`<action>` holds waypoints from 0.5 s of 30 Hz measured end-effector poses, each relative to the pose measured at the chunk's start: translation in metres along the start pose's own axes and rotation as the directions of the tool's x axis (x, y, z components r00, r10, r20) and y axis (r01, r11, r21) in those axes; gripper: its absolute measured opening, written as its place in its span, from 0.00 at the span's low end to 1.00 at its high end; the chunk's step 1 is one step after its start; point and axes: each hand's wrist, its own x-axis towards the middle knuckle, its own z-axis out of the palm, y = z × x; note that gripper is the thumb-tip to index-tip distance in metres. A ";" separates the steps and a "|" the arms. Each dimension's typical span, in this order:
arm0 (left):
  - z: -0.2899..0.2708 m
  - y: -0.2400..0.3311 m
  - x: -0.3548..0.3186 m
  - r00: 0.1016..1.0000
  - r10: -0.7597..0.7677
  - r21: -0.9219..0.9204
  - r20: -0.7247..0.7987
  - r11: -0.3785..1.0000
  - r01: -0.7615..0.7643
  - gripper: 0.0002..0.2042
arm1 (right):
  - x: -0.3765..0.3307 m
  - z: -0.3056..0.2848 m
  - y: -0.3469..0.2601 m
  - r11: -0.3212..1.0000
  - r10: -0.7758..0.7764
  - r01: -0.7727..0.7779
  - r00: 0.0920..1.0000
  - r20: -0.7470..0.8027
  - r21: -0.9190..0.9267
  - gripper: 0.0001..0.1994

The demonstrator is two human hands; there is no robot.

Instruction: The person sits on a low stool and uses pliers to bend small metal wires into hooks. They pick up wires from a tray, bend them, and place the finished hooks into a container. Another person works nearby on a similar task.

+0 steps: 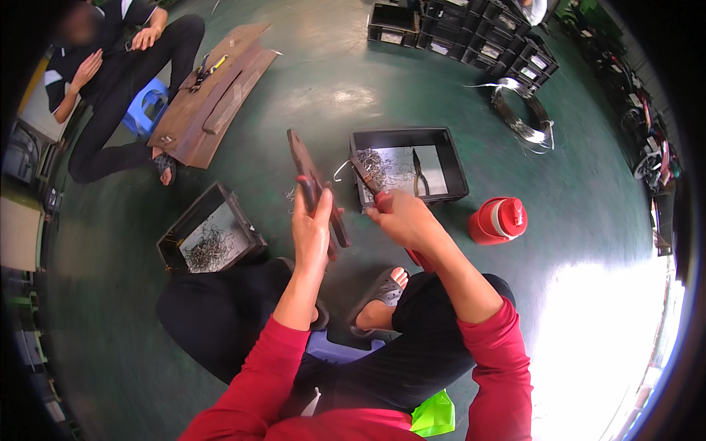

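My left hand (312, 224) is closed around a long, flat, rust-brown metal tool (300, 153) with a red part near my fingers. Its exact kind is not clear. My right hand (406, 219) grips pliers (379, 192) with red handles, their jaws slanting up to the left. Just left of those jaws shows a bent piece of wire (340, 170); whether they pinch it I cannot tell. Behind the pliers, a black crate (457, 163) holds many small wire pieces (376, 163) and a second, dark pair of pliers (419, 173).
Another black crate (250, 220) with wire pieces stands to the left. A red jug (494, 222) is at the right, a wire coil (518, 114) beyond. Stacked crates (471, 33) stand at the back. At far left a person sits beside cardboard (209, 103) bearing tools.
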 end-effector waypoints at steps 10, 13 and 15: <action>-0.003 0.028 0.003 0.996 0.083 -0.184 0.008 0.980 -0.080 0.19 | -0.017 0.009 -0.015 0.995 -0.078 0.071 0.991 -0.109 -0.070 0.21; -0.005 0.030 0.004 0.994 0.107 -0.208 0.022 0.973 -0.100 0.20 | -0.020 0.010 -0.018 0.995 -0.069 0.062 0.992 -0.103 -0.077 0.21; -0.008 0.030 0.005 0.993 0.117 -0.171 0.018 0.979 -0.112 0.20 | -0.021 0.011 -0.019 0.993 -0.078 0.068 0.991 -0.108 -0.094 0.21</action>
